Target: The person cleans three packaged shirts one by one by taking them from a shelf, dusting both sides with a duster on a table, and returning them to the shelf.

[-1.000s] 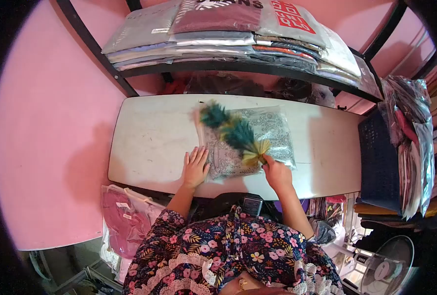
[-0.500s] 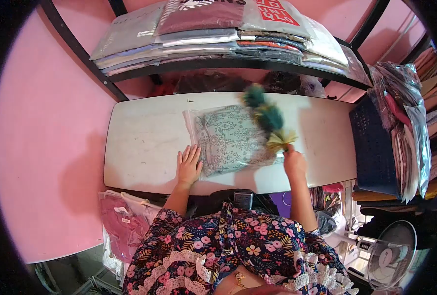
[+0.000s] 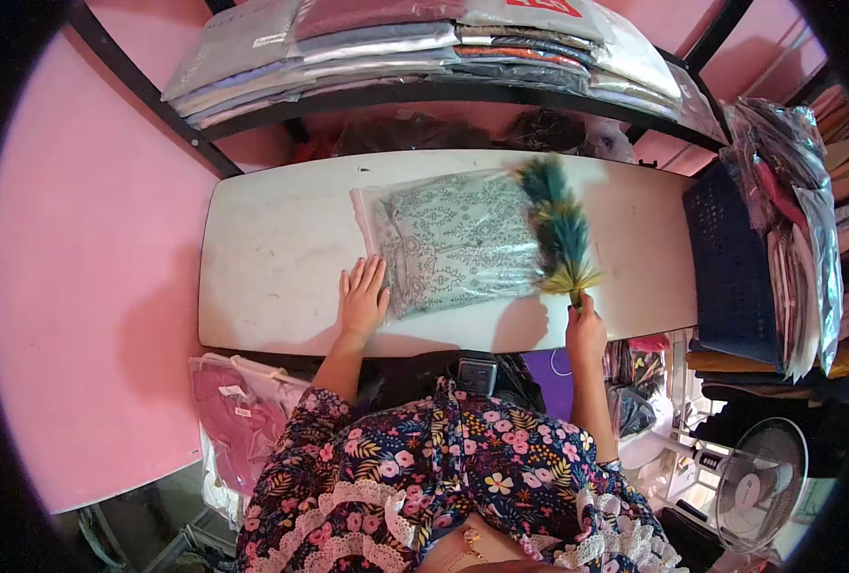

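A clear plastic bag with a folded pale green patterned garment (image 3: 458, 244) lies flat on the white table (image 3: 272, 258). My left hand (image 3: 362, 298) rests open with its fingers on the bag's near left corner. My right hand (image 3: 586, 329) grips the handle of a teal and yellow feather duster (image 3: 560, 229). The duster's feathers lie over the bag's right edge and point away from me.
A black metal shelf (image 3: 424, 95) above the table carries stacks of bagged clothes. More bagged clothes (image 3: 796, 220) are piled at the right beside a dark blue crate (image 3: 730, 267). Pink bagged garments (image 3: 238, 411) sit below left, a fan (image 3: 754, 482) below right.
My right hand has swept the duster from the bag's middle to its right edge and drawn back toward the table's near edge. My left hand has stayed on the bag's corner.
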Available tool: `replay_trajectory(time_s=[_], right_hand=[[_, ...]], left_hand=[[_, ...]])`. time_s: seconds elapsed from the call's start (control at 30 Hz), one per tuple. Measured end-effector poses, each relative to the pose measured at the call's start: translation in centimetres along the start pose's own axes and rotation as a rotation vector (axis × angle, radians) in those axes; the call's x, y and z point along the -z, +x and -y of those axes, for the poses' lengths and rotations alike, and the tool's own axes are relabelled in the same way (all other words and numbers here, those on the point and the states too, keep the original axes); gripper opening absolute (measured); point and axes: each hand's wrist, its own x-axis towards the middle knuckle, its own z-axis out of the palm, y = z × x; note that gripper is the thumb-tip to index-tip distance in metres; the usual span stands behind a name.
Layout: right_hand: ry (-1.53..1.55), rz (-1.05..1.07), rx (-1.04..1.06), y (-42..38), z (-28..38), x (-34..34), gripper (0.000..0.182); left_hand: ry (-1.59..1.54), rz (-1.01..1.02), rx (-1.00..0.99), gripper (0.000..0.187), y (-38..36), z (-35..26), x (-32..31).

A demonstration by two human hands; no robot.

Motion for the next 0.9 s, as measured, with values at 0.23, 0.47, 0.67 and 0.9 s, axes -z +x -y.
replay_trajectory(time_s=[0.23, 0.47, 0.67, 0.9], right_hand=[[0.121, 0.225, 0.401, -4.1, 1.4, -0.8, 0.034], [0.266, 0.002, 0.214, -3.6, -0.4, -3.5, 0.034], [0.127, 0.25, 0.736, -6.0, 0.6, -3.9, 0.041], [0.255, -0.09, 0.23, -5.5, -3.3, -4.2, 0.038]], left_hand=[[-0.029, 0.001, 0.006, 0.054, 0.2, 0.1, -0.3], [-0.374, -0.298, 0.043, 0.053, 0.5, 2.2, -0.4], [-0.432, -0.59, 0.07, 0.055, 2.7, 0.9, 2.2], [-0.342, -0.196, -0.173, 0.069, 3.2, -3.3, 0.8]])
